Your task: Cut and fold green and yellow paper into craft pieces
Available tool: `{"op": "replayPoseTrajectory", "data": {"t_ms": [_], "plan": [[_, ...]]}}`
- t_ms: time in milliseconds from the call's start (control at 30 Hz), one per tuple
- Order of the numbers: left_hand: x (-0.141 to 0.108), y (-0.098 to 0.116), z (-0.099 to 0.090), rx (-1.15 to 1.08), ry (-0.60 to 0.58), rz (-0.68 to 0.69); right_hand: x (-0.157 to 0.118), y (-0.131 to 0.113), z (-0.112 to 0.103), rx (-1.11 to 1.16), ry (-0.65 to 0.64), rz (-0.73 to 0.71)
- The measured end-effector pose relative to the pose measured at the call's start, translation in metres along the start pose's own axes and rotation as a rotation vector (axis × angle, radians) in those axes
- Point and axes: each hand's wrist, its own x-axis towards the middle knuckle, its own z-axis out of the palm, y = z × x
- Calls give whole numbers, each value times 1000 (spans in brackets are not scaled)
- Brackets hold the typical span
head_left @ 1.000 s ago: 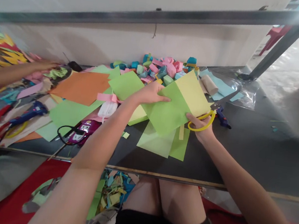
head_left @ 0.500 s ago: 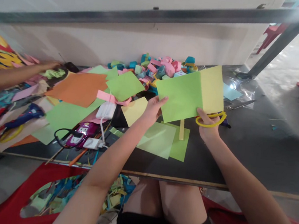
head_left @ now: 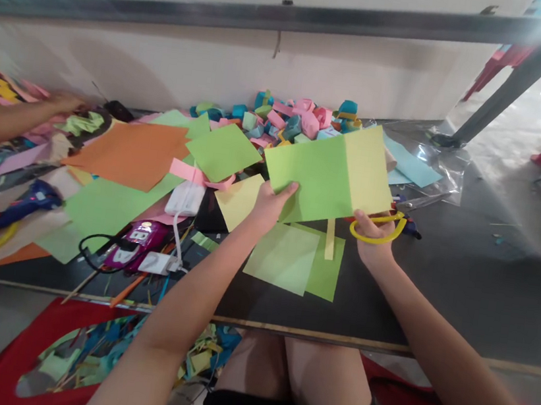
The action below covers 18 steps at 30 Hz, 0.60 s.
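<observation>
A sheet of green paper (head_left: pixel 311 178) is held up over the table, with a pale yellow sheet (head_left: pixel 368 169) behind it jutting out to the right. My left hand (head_left: pixel 272 206) pinches the green sheet at its lower left corner. With the fingers of my right hand (head_left: pixel 374 237), I hold the lower edge of the papers, and yellow-handled scissors (head_left: pixel 400 231) hang on that same hand, blades pointing away to the right. Below lie a pale green sheet (head_left: pixel 280 257), a darker green sheet (head_left: pixel 328 276) and a narrow yellow strip (head_left: pixel 330 240).
Rolled paper pieces (head_left: pixel 306 117) are heaped along the wall. To the left lie an orange sheet (head_left: pixel 130 151), a white adapter (head_left: pixel 186 198), a purple power socket (head_left: pixel 143 242) and a blue glue gun (head_left: pixel 26 203). Another person's arm (head_left: pixel 6 121) reaches in from the left.
The held papers have shifted slightly left and down, and the yellow sheet has tilted a little. My view has turned slightly. Both hands keep their hold.
</observation>
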Motion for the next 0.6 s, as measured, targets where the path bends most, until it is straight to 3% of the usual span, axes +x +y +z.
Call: {"op": "replayPoseTrajectory", "data": {"t_ms": [100, 233, 433, 600], "plan": [[9, 9, -17, 47, 7, 106, 6, -5, -4, 92, 102, -109], [12, 19, -28, 182, 66, 168, 17, -13, -16, 134, -21, -124], [9, 16, -25, 238, 22, 194, 24, -11, -24, -19, -35, -141], [15, 16, -33, 277, 209, 198, 33, -19, -29, -32, 104, -98]]}}
